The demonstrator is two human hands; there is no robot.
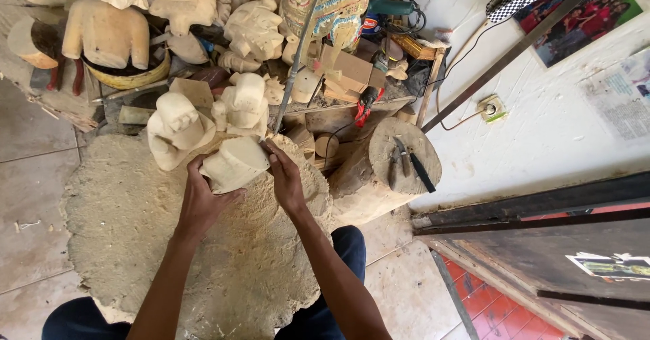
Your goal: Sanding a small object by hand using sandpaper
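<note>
Both hands clamp one pale wooden carving blank (235, 164) over the sawdust mat (135, 245): left hand (201, 201) cups it from below, right hand (284, 177) presses its side. It looks only roughly blocked out, detail uncut. Beyond, chisels (406, 164) lie untouched on the stump (379, 184); unfinished figures (203, 116) crowd behind.

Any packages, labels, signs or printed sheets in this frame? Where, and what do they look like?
Cardboard boxes: on the cluttered bench, brown, rectangular.
Round tin: behind the boxes, blue and red label.
Photo print: on the wall, upper right, people in red.
Newspaper sheet: on the wall, right edge, grey print.
Printed card: on the dark panel, lower right, white-edged.
</note>
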